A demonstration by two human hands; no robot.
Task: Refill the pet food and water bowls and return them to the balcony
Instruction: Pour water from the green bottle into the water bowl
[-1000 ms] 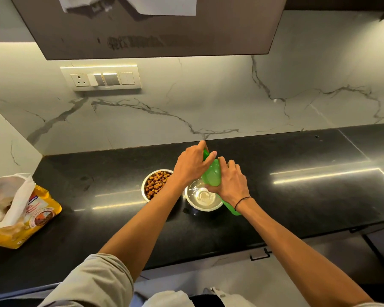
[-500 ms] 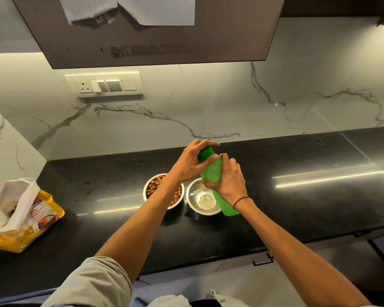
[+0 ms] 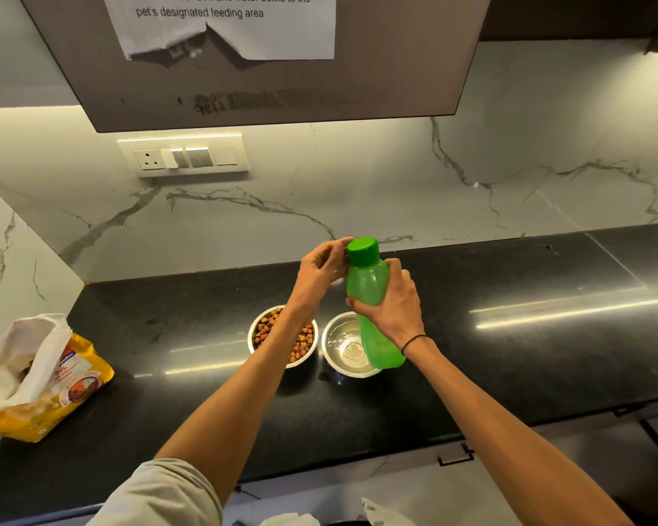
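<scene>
occlusions, cut-offs

paper notice (image 3: 225, 24) cut by top edge; only its last lines read. left forearm hides part of food bowl (image 3: 282, 336). green bottle (image 3: 373, 309) covers right rim of water bowl (image 3: 342, 347). food bag (image 3: 35, 377) print unreadable.

We see a translucent green plastic bottle (image 3: 373, 298), smooth and slightly matt, in the grip of the right hand (image 3: 396, 305); its cap (image 3: 362, 251), beside the left hand (image 3: 321, 267), is opaque, glossier plastic. Below the hands sit two polished metal bowls (image 3: 335, 347), shiny and reflective. The counter (image 3: 509, 354) under them is black polished stone, mirror-glossy. Behind the hands the wall (image 3: 358, 191) is smooth white veined marble. Far left of the left hand lies a glossy printed plastic bag (image 3: 54, 396). Above hangs a creased, torn paper sheet (image 3: 225, 28).
</scene>
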